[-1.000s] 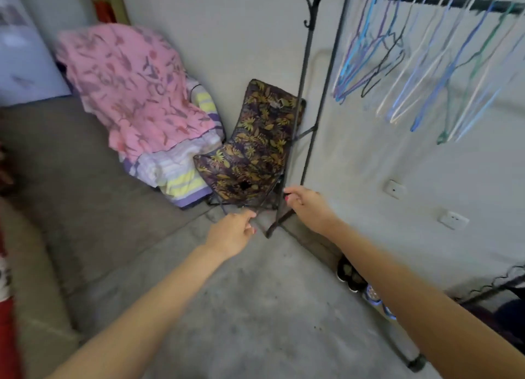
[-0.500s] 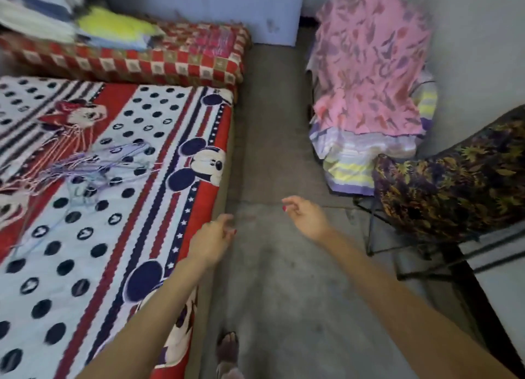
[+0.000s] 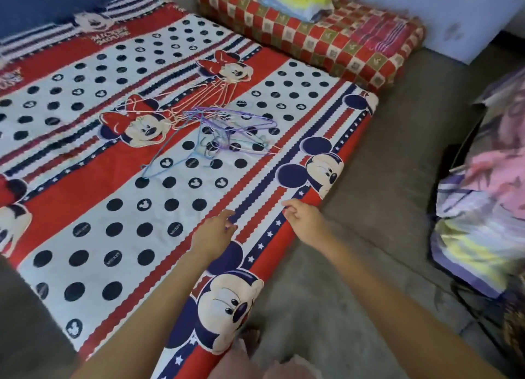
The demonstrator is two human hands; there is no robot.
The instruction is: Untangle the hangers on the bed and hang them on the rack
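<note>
Both hands empty, fingers loose: left hand point(image 3: 213, 231) & right hand point(image 3: 304, 219) lower center over bed point(image 3: 85, 214); tangled hangers point(image 3: 216, 128) mid-frame.

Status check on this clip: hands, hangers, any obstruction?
Left hand and right hand empty, fingers loose, over the near bed edge. Tangled hangers untouched mid-bed, short of both hands. Nothing in the way.

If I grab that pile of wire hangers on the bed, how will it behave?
The hanger pile looks thin-wired, so probably light. The hangers are interlocked, so lifting one likely drags others along. Both hands are empty, free to separate them.
</note>
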